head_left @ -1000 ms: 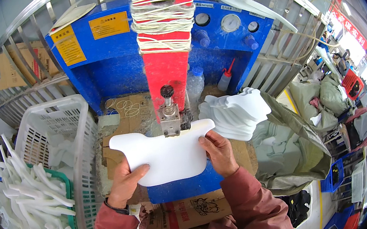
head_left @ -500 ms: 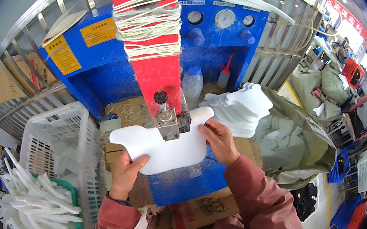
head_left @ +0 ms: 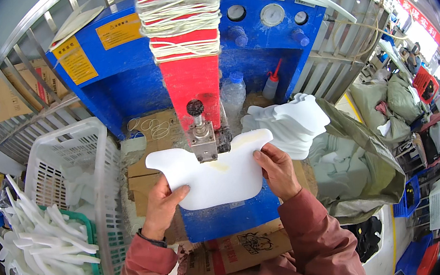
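Observation:
A white foam sheet (head_left: 220, 190) with a wavy upper edge is held level between my two hands. My left hand (head_left: 160, 203) pinches its left side, thumb on top and fingers underneath. On the right side my right hand (head_left: 280, 173) grips it the same way. The sheet's upper edge sits at the metal head (head_left: 203, 143) of a red machine arm (head_left: 192, 81); whether they touch, I cannot tell. Yellowish streaks run along the upper right edge and just below the head. Beside my right hand is a stack of similar white sheets (head_left: 290, 124).
A white plastic basket (head_left: 108, 196) and a heap of white foam strips (head_left: 44, 239) stand to the left. At right, an open sack (head_left: 365, 197) holds white pieces. Behind the arm, a blue machine body (head_left: 133, 90) carries gauges; a clear bottle (head_left: 233, 93) stands under it.
Both hands have shifted the foam sheet to the right under the metal head. More of the yellowish streak shows below the head and along the right edge. The view has moved slightly.

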Tool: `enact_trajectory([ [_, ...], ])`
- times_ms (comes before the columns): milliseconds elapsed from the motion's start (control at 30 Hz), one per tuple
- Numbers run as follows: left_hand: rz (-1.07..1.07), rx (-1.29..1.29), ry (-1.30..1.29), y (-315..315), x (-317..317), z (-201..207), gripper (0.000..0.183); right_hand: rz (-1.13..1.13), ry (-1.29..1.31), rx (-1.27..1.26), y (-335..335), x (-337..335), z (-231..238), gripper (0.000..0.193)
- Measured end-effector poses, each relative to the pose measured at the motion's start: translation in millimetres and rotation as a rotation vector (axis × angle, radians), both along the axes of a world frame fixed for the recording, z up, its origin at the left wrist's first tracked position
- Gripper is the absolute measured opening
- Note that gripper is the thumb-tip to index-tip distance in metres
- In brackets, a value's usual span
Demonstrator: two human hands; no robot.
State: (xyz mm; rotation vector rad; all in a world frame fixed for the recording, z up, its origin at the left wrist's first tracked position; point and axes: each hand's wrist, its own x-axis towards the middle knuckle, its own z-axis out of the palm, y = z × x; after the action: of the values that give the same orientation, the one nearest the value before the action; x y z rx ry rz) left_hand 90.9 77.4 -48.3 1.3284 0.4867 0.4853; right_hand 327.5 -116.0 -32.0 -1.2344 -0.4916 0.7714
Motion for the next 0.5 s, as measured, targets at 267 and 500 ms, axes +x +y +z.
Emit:
enact_trajectory([
  [267, 0.001, -0.030, -0.036, -4.6, 4.2, 0.9, 0.046, 0.031, -0.011, 0.017, -1.8, 7.6, 0.3, 0.027],
  [500, 0.005, -0.028, -0.061, -6.2, 6.5, 3.4, 0.051, -0.004, -0.025, 0.010, -3.7, 5.9, 2.7, 0.028],
])
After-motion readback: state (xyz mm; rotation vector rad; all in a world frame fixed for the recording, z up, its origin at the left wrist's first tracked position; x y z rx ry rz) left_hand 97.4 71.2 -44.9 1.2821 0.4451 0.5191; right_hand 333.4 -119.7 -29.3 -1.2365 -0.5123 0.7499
